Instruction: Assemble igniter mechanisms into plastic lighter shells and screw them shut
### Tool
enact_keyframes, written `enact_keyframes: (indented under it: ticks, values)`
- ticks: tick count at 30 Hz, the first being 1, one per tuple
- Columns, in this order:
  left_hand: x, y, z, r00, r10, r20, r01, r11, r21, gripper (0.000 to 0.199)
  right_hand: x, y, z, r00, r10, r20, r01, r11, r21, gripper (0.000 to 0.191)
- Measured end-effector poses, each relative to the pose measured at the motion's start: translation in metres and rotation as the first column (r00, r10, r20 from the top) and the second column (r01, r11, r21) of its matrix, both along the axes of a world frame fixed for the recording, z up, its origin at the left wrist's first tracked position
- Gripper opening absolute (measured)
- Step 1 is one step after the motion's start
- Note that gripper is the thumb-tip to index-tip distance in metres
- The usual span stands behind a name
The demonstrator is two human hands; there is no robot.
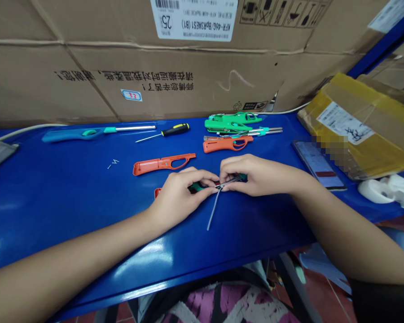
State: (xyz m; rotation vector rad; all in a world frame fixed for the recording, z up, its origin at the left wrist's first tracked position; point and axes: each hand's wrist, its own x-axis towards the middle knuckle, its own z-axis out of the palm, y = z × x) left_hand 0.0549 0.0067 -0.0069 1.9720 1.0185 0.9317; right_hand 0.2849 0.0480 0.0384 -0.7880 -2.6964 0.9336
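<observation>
My left hand [185, 190] and my right hand [244, 175] meet over the near part of the blue table. Between the left fingers is a dark green lighter part [197, 186]; a red-orange casing piece [157, 193] shows behind that hand. My right fingers pinch a slim metal piece [234, 180] with green at its end. From between the fingertips a thin translucent tube [213, 208] hangs toward me. The fingers hide how these pieces join. Beyond my left hand lies an orange lighter casing half [164, 164].
Across the back lie a blue gas lighter [97, 132], a screwdriver [164, 132], green lighter casings [234, 122] and another orange casing [227, 144]. Small screws [113, 163] are at left. A phone [318, 163], a taped parcel [360, 121] and a white roll [377, 192] sit at right.
</observation>
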Motion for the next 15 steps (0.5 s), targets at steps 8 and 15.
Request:
enact_keyframes:
  ticks: [8, 15]
  values:
    - [0.0003, -0.0001, -0.0002, 1.000, 0.004, 0.013, -0.004, 1.000, -0.006, 0.017, -0.0001, 0.0007, -0.0012, 1.000, 0.007, -0.006, -0.007, 1.000, 0.007, 0.008]
    - [0.0004, 0.0001, -0.0005, 1.000, 0.008, 0.011, -0.008, 1.000, 0.005, 0.018, -0.0003, 0.0010, -0.0023, 1.000, 0.020, 0.004, -0.020, 1.000, 0.002, 0.009]
